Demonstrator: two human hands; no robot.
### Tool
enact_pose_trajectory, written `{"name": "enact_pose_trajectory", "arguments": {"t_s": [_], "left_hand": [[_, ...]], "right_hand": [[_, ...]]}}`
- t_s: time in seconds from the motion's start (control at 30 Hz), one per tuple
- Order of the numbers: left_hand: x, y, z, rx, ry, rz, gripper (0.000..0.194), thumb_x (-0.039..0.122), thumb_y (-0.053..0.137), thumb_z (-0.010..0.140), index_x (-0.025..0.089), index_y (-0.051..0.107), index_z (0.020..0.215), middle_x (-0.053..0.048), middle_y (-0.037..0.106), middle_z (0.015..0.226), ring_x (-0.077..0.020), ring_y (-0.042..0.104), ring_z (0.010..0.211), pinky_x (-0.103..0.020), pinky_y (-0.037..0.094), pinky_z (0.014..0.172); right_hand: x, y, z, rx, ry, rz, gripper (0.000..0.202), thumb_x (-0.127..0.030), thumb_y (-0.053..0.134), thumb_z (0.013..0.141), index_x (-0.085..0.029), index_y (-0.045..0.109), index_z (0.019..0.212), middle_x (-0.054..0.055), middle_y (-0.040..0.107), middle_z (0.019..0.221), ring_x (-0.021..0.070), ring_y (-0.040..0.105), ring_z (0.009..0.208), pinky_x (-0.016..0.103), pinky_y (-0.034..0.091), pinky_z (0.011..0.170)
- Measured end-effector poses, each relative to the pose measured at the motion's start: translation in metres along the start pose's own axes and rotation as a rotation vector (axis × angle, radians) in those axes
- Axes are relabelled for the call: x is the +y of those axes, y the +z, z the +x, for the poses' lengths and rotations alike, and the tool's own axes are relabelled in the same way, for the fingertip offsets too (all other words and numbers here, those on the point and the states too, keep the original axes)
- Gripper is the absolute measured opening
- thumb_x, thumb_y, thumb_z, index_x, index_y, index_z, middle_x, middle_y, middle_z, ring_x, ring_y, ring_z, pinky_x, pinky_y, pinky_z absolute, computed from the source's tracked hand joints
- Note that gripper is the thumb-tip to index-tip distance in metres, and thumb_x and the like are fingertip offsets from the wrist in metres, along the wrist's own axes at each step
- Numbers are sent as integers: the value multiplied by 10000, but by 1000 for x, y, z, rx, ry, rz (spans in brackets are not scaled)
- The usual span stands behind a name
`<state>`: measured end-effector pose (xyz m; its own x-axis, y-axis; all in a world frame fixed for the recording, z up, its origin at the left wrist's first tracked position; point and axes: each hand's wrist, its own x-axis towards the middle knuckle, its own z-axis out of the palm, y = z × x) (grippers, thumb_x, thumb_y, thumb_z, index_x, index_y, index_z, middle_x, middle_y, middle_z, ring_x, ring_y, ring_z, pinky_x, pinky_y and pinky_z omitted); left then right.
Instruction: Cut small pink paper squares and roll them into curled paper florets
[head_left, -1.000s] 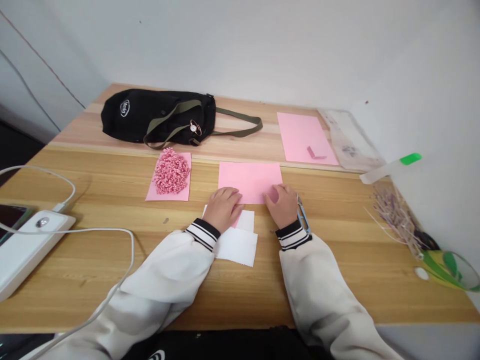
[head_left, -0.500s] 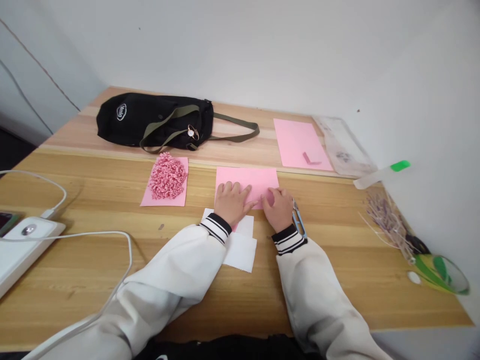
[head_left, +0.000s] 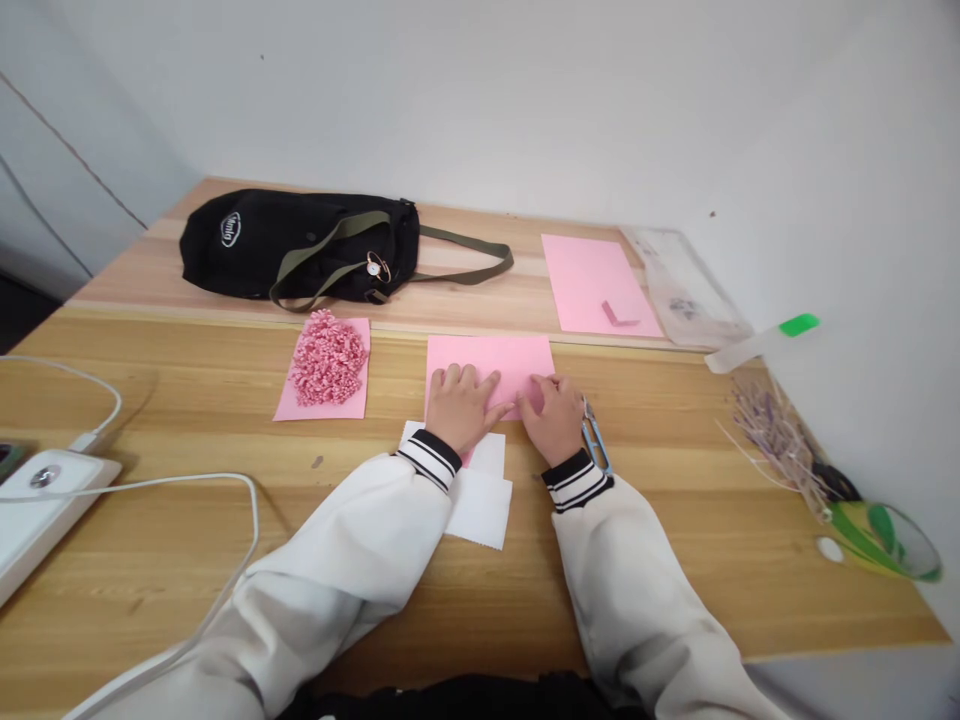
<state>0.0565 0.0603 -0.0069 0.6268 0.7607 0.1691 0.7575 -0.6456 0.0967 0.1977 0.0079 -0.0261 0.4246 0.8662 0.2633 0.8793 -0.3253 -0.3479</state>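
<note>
A pink sheet (head_left: 487,352) lies flat on the wooden table in front of me. My left hand (head_left: 460,405) rests on its left part, fingers spread and holding nothing. At the sheet's right edge, my right hand (head_left: 553,415) has its thumb and forefinger bent close together on the paper; whether anything is pinched there is too small to tell. Blue-handled snips (head_left: 596,443) lie beside my right hand, partly hidden by it. White paper pieces (head_left: 480,510) lie nearer me, partly under my left wrist.
Pink stamen-like beads (head_left: 328,362) sit on pink paper at the left. Behind are a black bag (head_left: 300,245), another pink sheet (head_left: 592,285) and a plastic sleeve (head_left: 686,290). Dried stems (head_left: 776,435) lie right; a white power strip (head_left: 56,500) and cable are left.
The camera view has shifted slightly. Both hands stay on the pink sheet in nearly the same pose, with my right hand moved very slightly.
</note>
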Motion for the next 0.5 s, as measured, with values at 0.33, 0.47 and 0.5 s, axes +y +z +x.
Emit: {"name": "enact_pose_trajectory", "arguments": {"t_s": [0.33, 0.47, 0.5], "left_hand": [[0, 4, 0, 2, -1, -3, 585, 590, 219, 830, 269, 458, 1257, -127, 514, 984, -298, 419, 930, -429, 285, 801], [-1, 6, 0, 10, -2, 5, 603, 596, 207, 827, 264, 434, 1277, -126, 512, 977, -296, 424, 914, -428, 287, 795], [-1, 6, 0, 14, -3, 6, 608, 596, 209, 827, 259, 425, 1284, -125, 512, 977, -295, 424, 913, -428, 287, 796]], "right_hand": [[0, 1, -1, 11, -19, -18, 364, -376, 522, 751, -173, 622, 1036, 116, 535, 976, 252, 492, 905, 399, 356, 827], [2, 3, -2, 31, -17, -9, 375, -371, 534, 738, -161, 613, 1038, 120, 544, 981, 258, 496, 914, 405, 364, 833], [2, 3, -2, 38, -19, -2, 373, -362, 537, 734, -153, 609, 1034, 121, 550, 978, 257, 497, 916, 404, 367, 836]]}}
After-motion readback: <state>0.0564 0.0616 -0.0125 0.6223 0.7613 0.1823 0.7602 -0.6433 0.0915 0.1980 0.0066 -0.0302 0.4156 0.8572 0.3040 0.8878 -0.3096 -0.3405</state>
